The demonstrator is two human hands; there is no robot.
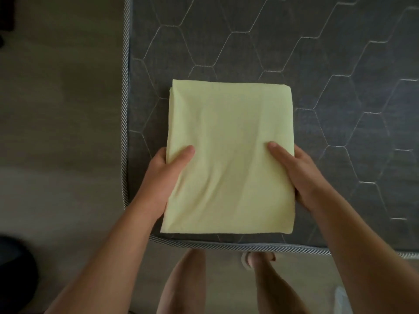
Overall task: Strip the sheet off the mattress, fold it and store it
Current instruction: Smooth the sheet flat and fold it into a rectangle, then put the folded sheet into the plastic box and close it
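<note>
Pale wood-look floor (56, 132) runs down the left, and next to it sits a bare grey mattress (272, 46) with hexagon stitching and striped piping. Right at its near corner lies the pale yellow sheet (229, 155), already folded into a neat rectangle. The left hand (163, 177) grips its left edge, thumb on top, and the right hand (301, 175) grips the right edge the same way
</note>
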